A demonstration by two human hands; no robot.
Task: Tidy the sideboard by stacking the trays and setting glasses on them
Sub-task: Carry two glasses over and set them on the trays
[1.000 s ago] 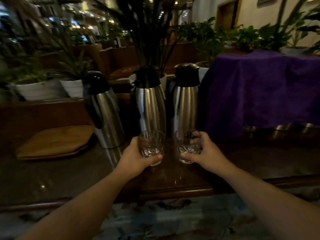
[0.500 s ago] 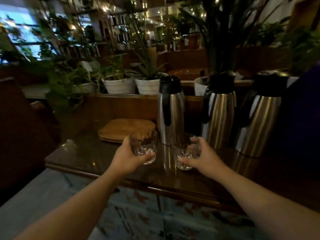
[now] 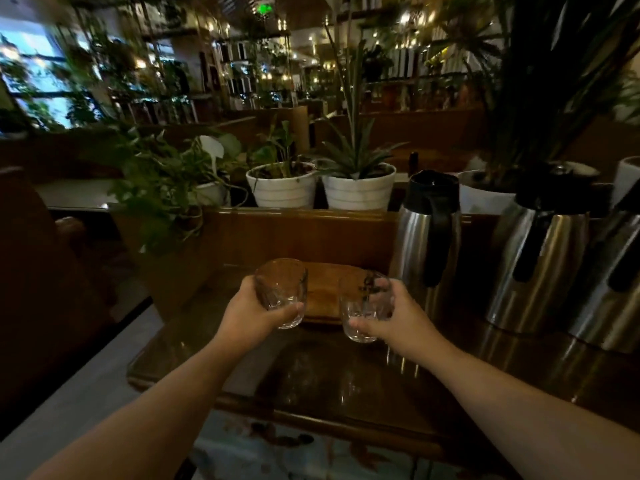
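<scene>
My left hand (image 3: 251,315) grips a clear cut-glass tumbler (image 3: 281,291), held upright above the dark glossy sideboard (image 3: 329,375). In my right hand (image 3: 398,323) is a second clear tumbler (image 3: 363,310), also upright and off the surface. Directly behind both glasses lies a stack of brown wooden trays (image 3: 327,289), flat on the sideboard against its back panel. The glasses partly hide the stack's near edge.
Three steel thermos jugs with black tops stand right of the trays: one (image 3: 427,237) close by, two more (image 3: 540,258) farther right. White plant pots (image 3: 282,188) sit on the ledge behind. The sideboard's left end (image 3: 138,372) drops to the floor.
Both hands carried the glasses leftward along the sideboard, from in front of the jugs to in front of the tray stack. The view swung left and the purple cloth left the frame.
</scene>
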